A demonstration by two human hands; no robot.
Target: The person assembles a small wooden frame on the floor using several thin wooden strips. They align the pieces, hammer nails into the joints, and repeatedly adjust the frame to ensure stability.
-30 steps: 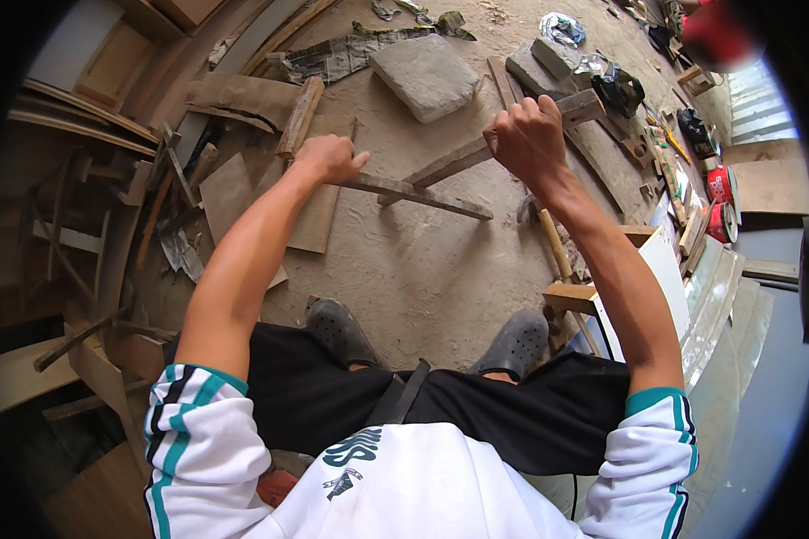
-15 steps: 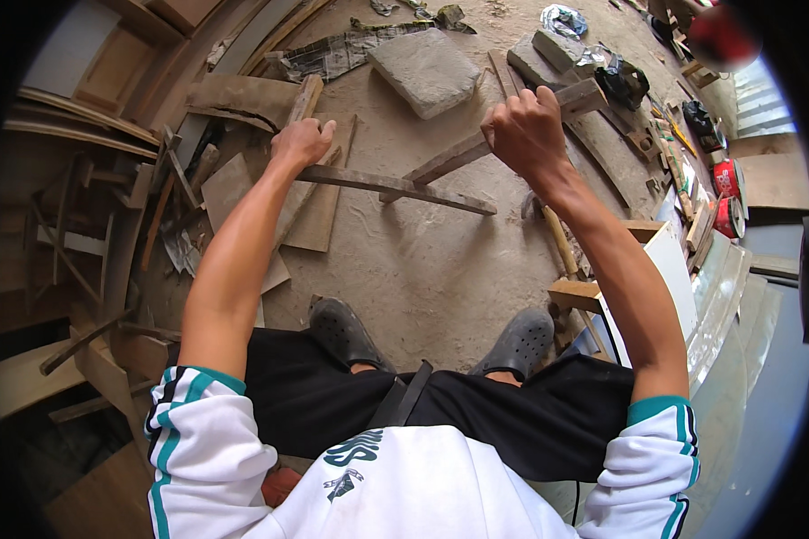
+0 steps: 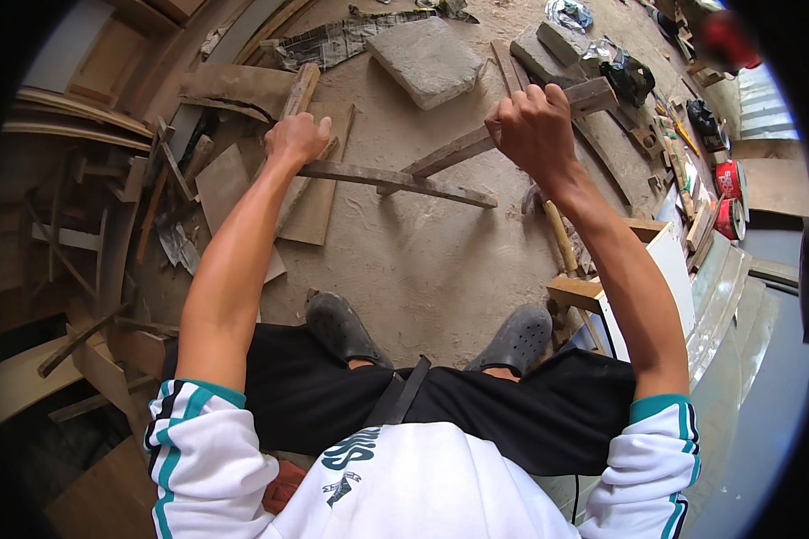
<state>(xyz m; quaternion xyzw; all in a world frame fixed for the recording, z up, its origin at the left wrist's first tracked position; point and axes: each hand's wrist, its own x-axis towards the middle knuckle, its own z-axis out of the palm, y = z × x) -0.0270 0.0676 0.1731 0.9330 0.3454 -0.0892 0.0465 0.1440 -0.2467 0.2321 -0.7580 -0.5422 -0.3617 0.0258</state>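
My left hand is closed round a wooden bar whose pale upper end sticks out beyond the fist. In my right fist is a thicker wooden beam, slanting from the middle of the floor up to the right. A thin dark wooden strip runs from just below my left hand across to the beam's lower part and past it. Whether strip, bar and beam are fastened together I cannot tell. Both arms are stretched forward, above the floor between my shoes.
Beyond the wood lies a grey stone slab. A hammer with a wooden handle leans by a white-sided wooden box at right. Plywood offcuts lie at left, near stacked scrap wood. Red cans stand far right.
Both hands keep their grip. My left hand has shifted slightly left and my right hand slightly right, the held wood moving a little with them.
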